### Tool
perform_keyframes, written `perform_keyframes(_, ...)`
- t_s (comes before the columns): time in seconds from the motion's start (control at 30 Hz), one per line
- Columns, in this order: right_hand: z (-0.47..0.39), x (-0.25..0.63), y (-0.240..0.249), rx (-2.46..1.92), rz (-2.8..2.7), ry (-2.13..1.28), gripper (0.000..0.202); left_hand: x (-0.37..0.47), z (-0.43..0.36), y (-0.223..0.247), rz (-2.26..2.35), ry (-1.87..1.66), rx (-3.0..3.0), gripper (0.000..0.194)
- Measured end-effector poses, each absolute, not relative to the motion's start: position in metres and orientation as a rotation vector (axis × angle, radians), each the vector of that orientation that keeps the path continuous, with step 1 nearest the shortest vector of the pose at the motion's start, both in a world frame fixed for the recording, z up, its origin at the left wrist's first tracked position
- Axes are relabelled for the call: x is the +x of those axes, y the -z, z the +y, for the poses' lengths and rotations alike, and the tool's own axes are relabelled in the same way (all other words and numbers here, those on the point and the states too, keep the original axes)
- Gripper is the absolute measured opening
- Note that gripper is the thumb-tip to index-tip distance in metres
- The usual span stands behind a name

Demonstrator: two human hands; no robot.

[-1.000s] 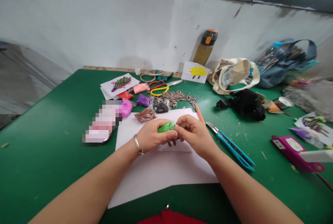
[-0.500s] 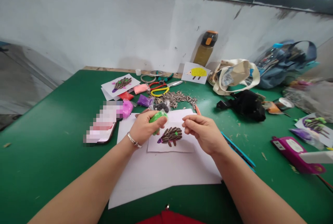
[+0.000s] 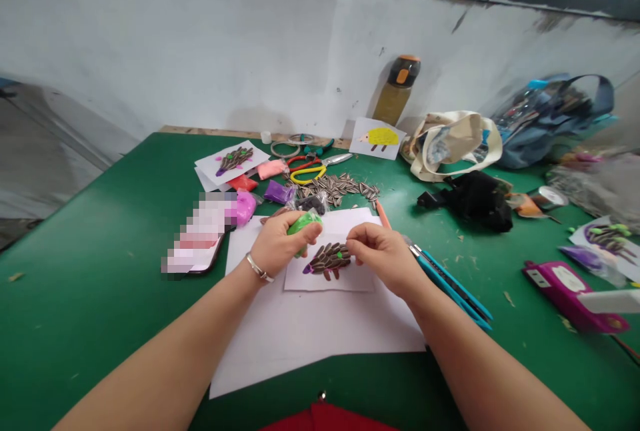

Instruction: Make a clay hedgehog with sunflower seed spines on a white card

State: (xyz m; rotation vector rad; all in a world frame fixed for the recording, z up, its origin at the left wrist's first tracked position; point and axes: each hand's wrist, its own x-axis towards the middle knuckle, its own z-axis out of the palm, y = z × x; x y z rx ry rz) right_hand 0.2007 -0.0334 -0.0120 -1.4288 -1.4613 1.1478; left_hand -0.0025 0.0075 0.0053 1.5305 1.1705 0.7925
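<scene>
My left hand [image 3: 280,239] is closed round a packet of green modelling clay [image 3: 304,224], held above the left part of a small white card [image 3: 305,281]. On that card is a hedgehog made of sunflower seeds [image 3: 327,259], with a purple snout and a green dot on its back. My right hand [image 3: 377,251] hovers at the hedgehog's right end, thumb and forefinger pinched together. Whatever sits between those fingertips is too small to make out. Larger white paper [image 3: 320,324] lies under the card.
Behind the card lie a heap of sunflower seeds [image 3: 340,187], yellow-handled scissors [image 3: 307,176] and a purple clay packet [image 3: 279,192]. A phone [image 3: 200,237] is at the left. Blue cutters [image 3: 455,287] and a magenta device [image 3: 570,294] are at the right, bags [image 3: 450,147] farther back.
My right hand has moved slightly left and down, closer to the seed hedgehog, its fingers still pinched. My left hand keeps its hold on the green clay packet.
</scene>
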Motion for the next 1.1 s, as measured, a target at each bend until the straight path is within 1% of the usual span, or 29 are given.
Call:
perform_keyframes(0.03,-0.034,0.2,0.014,-1.437,-1.466,-1.155,0.006,-0.003,0.007,-0.005,1.172,-0.79,1.536,0.036)
perform_keyframes(0.07,-0.034,0.199,0.015,-1.455,-1.47,-1.156,0.007,-0.003,0.007,-0.005,1.171,-0.788,1.541,0.036)
perform_keyframes(0.23,-0.035,0.199,0.011,-1.531,-1.48,-1.14,0.015,-0.002,0.006,-0.006,1.17,-0.79,1.545,0.036)
perform_keyframes(0.4,-0.035,0.202,0.005,-1.607,-1.541,-0.959,0.03,-0.003,0.006,-0.009,1.177,-0.784,1.557,0.036)
perform_keyframes(0.47,-0.035,0.203,0.006,-1.587,-1.592,-0.905,0.026,-0.003,0.006,-0.009,1.174,-0.781,1.572,0.037)
perform_keyframes(0.57,-0.035,0.203,0.012,-1.519,-1.674,-0.84,0.012,-0.003,0.006,-0.007,1.169,-0.783,1.586,0.037)
perform_keyframes(0.67,-0.035,0.202,0.017,-1.513,-1.701,-0.795,0.016,-0.004,0.007,-0.005,1.172,-0.787,1.589,0.037)
perform_keyframes(0.8,-0.036,0.2,0.015,-1.543,-1.734,-0.829,0.014,-0.004,0.007,-0.006,1.187,-0.788,1.581,0.037)
perform_keyframes(0.9,-0.036,0.199,0.012,-1.532,-1.82,-0.837,0.019,-0.003,0.007,-0.008,1.19,-0.788,1.578,0.036)
perform_keyframes(1.03,-0.035,0.196,0.016,-1.484,-1.951,-0.716,0.013,-0.002,0.006,-0.01,1.189,-0.789,1.57,0.035)
perform_keyframes(1.1,-0.036,0.194,0.019,-1.425,-2.014,-0.651,0.014,-0.002,0.006,-0.01,1.187,-0.792,1.579,0.036)
